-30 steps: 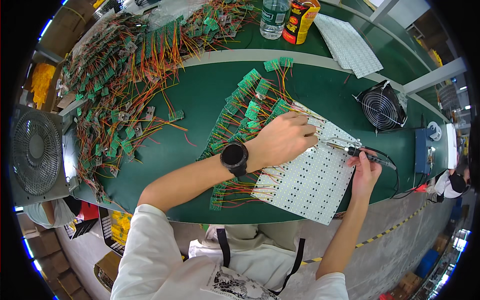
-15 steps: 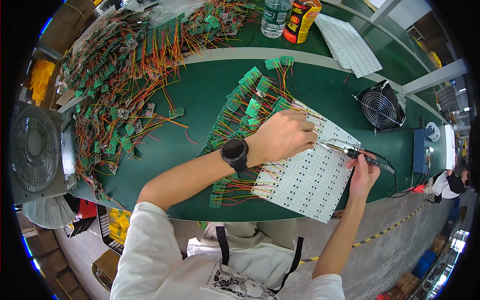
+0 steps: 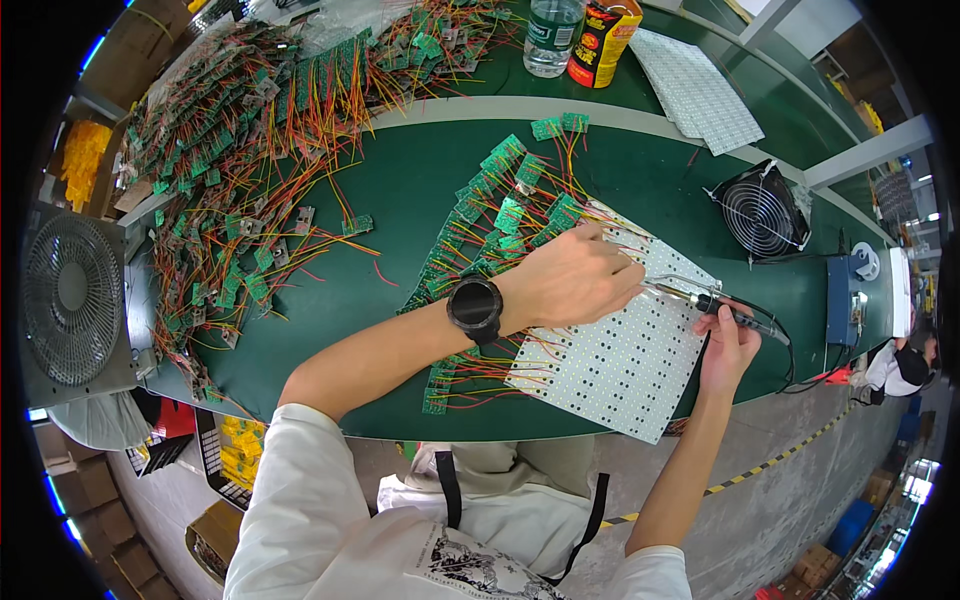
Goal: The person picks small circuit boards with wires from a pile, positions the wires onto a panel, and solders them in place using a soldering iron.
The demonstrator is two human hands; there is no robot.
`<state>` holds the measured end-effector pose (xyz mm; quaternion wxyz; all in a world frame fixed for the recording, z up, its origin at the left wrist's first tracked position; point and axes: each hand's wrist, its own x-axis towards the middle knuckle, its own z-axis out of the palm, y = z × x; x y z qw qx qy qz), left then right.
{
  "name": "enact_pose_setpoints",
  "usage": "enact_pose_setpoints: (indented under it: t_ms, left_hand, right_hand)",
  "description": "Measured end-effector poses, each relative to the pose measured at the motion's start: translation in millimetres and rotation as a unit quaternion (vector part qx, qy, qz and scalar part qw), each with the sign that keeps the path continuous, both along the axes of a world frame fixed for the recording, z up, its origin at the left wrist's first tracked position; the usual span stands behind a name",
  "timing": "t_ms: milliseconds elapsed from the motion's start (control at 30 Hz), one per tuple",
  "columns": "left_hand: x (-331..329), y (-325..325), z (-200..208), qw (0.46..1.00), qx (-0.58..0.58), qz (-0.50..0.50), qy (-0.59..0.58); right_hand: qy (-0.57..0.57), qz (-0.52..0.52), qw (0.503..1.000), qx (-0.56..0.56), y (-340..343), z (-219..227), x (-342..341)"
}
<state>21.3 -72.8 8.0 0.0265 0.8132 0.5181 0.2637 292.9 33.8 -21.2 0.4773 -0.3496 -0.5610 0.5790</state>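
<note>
A white LED panel dotted with black holes lies at a slant on the green bench. My left hand is over its upper left part, fingertips pinched together; what they hold is hidden. From the right, my right hand grips a soldering iron, its tip close to my left fingertips. Beside the iron's shaft runs a thin strand, perhaps solder wire, whose hold I cannot make out. Small green circuit boards with red and yellow wires line the panel's left side, several wires reaching onto the panel.
A large heap of wired circuit boards covers the left and back left. Behind stand a water bottle, a yellow-and-black can and stacked white panels. To the right are a small black fan and a blue box unit.
My left hand has shifted slightly right and down, its fingertips nearer the soldering iron's tip. My right hand and the iron have barely moved.
</note>
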Motion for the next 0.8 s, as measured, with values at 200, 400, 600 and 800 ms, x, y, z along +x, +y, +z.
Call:
enact_pose_setpoints:
  t_ms: [200, 400, 600, 800]
  left_hand:
    - [-3.2, 7.7, -8.9, 0.988, 0.151, 0.001, -0.029]
    - [-0.7, 5.8, -12.7, 0.991, 0.109, 0.015, -0.080]
    - [-2.1, 5.5, -14.1, 0.992, 0.081, -0.002, -0.097]
    - [-2.1, 6.0, -13.9, 0.990, 0.064, 0.022, -0.126]
  right_hand:
    - [0.000, -0.002, 1.000, -0.002, 0.4, -2.0, 1.5]
    - [0.005, 0.000, 1.000, 0.005, -1.2, 0.0, 0.2]
    - [0.003, 0.000, 1.000, 0.008, -1.7, 1.2, -0.9]
    - [-0.006, 0.022, 1.000, 0.011, -0.6, 0.2, 2.3]
